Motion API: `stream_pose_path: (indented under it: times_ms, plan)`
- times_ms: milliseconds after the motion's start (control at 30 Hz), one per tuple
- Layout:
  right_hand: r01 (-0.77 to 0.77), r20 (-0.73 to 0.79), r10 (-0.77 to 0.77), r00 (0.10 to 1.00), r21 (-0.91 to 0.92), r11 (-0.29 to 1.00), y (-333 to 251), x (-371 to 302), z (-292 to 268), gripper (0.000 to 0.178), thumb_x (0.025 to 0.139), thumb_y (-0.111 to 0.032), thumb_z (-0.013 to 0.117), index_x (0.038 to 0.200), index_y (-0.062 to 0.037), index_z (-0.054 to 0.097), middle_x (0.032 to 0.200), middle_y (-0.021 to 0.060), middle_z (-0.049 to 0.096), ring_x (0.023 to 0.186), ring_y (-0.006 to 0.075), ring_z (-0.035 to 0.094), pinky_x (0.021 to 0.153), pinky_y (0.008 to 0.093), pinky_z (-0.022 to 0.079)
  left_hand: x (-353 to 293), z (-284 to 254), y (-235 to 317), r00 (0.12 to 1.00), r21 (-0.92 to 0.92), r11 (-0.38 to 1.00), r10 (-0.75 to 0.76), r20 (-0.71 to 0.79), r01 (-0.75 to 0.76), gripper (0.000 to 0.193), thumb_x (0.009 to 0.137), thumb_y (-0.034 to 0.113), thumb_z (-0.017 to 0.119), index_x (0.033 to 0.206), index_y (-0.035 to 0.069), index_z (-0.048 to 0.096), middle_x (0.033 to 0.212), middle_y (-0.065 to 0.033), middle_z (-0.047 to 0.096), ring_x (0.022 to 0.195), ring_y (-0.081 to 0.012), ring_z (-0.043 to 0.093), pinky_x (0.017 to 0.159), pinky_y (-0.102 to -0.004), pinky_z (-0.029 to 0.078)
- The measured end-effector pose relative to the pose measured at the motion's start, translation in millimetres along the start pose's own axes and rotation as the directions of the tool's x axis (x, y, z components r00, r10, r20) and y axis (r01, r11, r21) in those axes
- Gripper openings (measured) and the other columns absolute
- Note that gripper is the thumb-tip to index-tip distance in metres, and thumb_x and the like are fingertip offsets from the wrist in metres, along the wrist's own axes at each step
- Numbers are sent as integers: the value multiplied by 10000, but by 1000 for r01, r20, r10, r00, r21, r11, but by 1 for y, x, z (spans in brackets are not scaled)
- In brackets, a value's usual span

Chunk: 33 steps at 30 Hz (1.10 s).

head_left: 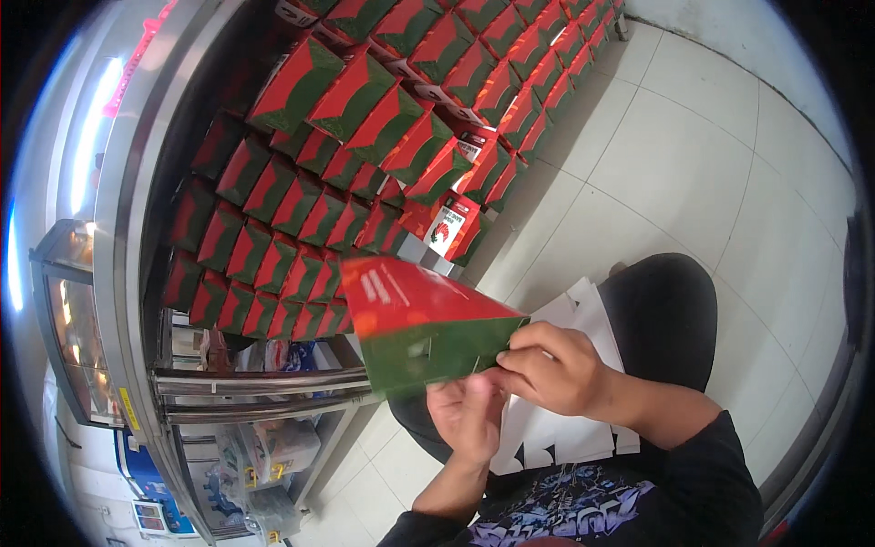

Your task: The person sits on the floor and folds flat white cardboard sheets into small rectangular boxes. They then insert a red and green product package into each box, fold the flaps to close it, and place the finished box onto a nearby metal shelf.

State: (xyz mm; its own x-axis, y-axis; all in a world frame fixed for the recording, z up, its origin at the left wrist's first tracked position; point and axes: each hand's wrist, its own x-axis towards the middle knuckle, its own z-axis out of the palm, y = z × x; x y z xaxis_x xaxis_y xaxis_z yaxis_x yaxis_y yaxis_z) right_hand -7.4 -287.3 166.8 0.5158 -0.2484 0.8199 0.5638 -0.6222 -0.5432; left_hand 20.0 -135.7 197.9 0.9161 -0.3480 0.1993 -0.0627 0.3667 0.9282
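Note:
A red and green cardboard box [437, 314] is held up in front of my lap, its green side toward me with small slots and folds along it. Pinched at the box's right corner are the fingers of my right hand [558, 369]. My left hand [467, 419] is just below the green side, its thumb and fingers closed on the lower edge near the right hand. Part of the left fingers is hidden behind the cardboard. White flat cardboard sheets [556, 433] lie on my lap under the hands.
Many matching red and green boxes [301, 201] are stacked in rows at the left and far side. Steel rails [264, 383] of a rack run beside my left knee, with plastic bags [278, 451] on a lower level. Pale floor tiles [674, 137] extend to the right.

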Motion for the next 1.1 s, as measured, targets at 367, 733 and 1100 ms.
stream_pose_path:
  times_ms: [367,733,1100]
  plan:
    - [-38,560,-32,828,113,993,31,-13,17,444,936,-295,782,1369,-230,706,1408,98,554,1463,374,446,1249,491,401,-15,-117,2,762,596,694,-616,201,404,147,1009,-23,639,1137,9,704,911,-7,736,735,-57,627,618,-242,457]
    - [-130,734,-38,679,170,977,17,-31,32,79,881,-183,762,922,-117,774,1282,97,605,1407,358,501,1162,513,437,-4,-144,-26,512,529,668,-743,432,523,298,994,-102,645,1278,-45,716,1168,-62,766,1158,-146,675,1008,-316,523]
    - [-601,293,599,745,-94,794,24,-16,27,912,983,-351,772,1646,11,260,1628,303,375,1549,464,343,1263,567,296,-30,-85,7,595,745,442,-450,666,-500,231,956,71,754,1187,64,749,1216,-188,720,1120,-388,713,939,-451,581]
